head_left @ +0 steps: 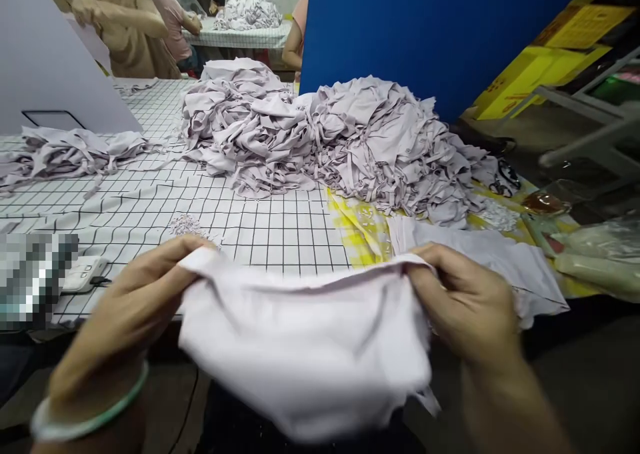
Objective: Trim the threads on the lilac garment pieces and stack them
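Between my two hands a pale lilac-grey piece of fabric (305, 347) hangs in front of the table edge, its lower part smeared by motion. My left hand (150, 287) pinches its upper left corner between thumb and fingers; a pale green bangle is on that wrist. At the upper right corner, my right hand (465, 301) grips the same cloth. The top edge sags slightly between them. Just beyond my right hand, another flat piece of the same fabric (485, 261) lies at the table's right edge.
A fabric heap (250, 121) and a second heap (385, 141) cover the back of the grid-patterned table (280, 227). Small scraps (185, 225) lie near my left hand. A white plug block (85, 274) sits left. Scissors (505, 177) lie right. A blue panel (390, 34) stands behind; people work beyond.
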### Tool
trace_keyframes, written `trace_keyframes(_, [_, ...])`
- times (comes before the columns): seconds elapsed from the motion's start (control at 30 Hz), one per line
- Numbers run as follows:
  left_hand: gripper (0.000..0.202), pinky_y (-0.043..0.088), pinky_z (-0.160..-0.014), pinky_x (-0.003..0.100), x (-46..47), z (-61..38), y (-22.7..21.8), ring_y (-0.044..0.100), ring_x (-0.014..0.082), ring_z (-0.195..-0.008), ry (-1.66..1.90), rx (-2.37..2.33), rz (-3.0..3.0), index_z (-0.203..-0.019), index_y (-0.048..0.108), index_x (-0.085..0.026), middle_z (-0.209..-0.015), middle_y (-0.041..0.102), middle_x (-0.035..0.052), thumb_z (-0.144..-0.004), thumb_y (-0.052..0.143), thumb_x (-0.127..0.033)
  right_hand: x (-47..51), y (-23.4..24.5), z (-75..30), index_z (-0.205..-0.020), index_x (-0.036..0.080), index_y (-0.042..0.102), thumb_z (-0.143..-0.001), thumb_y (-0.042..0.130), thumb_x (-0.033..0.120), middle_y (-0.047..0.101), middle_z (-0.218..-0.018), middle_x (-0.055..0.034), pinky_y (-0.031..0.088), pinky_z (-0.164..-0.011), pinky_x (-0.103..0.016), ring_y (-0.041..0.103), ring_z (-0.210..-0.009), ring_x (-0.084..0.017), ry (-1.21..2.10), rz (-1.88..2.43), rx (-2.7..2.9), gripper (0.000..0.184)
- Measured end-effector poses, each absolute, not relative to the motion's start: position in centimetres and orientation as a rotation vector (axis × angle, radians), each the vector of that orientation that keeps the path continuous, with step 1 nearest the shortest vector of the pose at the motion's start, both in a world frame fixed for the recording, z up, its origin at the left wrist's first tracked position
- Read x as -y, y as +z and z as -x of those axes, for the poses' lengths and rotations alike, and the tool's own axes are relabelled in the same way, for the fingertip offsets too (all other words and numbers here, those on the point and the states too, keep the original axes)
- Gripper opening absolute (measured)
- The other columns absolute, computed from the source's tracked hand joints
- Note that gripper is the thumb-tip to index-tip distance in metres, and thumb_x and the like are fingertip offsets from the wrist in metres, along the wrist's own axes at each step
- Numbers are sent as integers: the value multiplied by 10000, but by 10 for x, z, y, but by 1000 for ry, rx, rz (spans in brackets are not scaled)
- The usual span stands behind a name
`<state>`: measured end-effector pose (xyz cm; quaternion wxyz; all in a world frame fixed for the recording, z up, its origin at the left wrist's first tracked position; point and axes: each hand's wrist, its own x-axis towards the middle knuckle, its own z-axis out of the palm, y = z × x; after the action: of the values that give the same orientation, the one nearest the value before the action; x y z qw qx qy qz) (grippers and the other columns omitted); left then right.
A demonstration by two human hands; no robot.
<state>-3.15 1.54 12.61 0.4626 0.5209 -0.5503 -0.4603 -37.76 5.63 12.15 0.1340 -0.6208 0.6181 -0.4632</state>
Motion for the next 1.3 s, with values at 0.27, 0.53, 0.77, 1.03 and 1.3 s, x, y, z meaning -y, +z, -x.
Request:
trace_keyframes(0.27, [207,452,-587,249,47,87,16,573,139,-606,-811,1555,-1394,-1012,638,-184,-725,641,-4,-829,549,-222,7,-7,389,-722,228,514,-833,508,207,564,-686,-35,435,-653,-335,527,-667,-212,-1079,1996,-2242,113])
trace_keyframes(0.53, [264,370,-509,205,44,109,31,477,108,-552,-1148,1366,-1247,-1129,547,-188,-681,530,-39,-869,536,-233,-4,18,312,-982,223,628,-855,462,90,682,-949,-87,485,-848,-382,626,-932,-245,-982,2165,-1434,248])
trace_keyframes(0.77, [195,396,-532,229,46,126,58,483,110,-596,-1139,1351,-1053,-1104,580,-216,-808,591,11,-924,545,-282,38,22,269,-859,204,642,-964,436,280,710,-811,-92,442,-692,-344,646,-741,-235,-593,1806,-1575,243])
trace_keyframes(1.03, [244,369,-459,209,41,121,42,459,98,-513,-1211,1225,-1126,-1164,566,-235,-726,563,-13,-932,547,-308,32,20,268,-879,211,659,-680,760,258,704,-752,-10,505,-653,-300,665,-706,-193,-596,1242,-1107,228])
trace_keyframes(1.3, [275,315,-453,199,30,103,33,378,94,-478,-1017,1299,-1204,-1165,573,-217,-593,402,-69,-891,562,-228,12,25,280,-927,275,536,-752,715,264,698,-851,20,500,-996,-404,701,-1006,-202,-1417,548,-837,250])
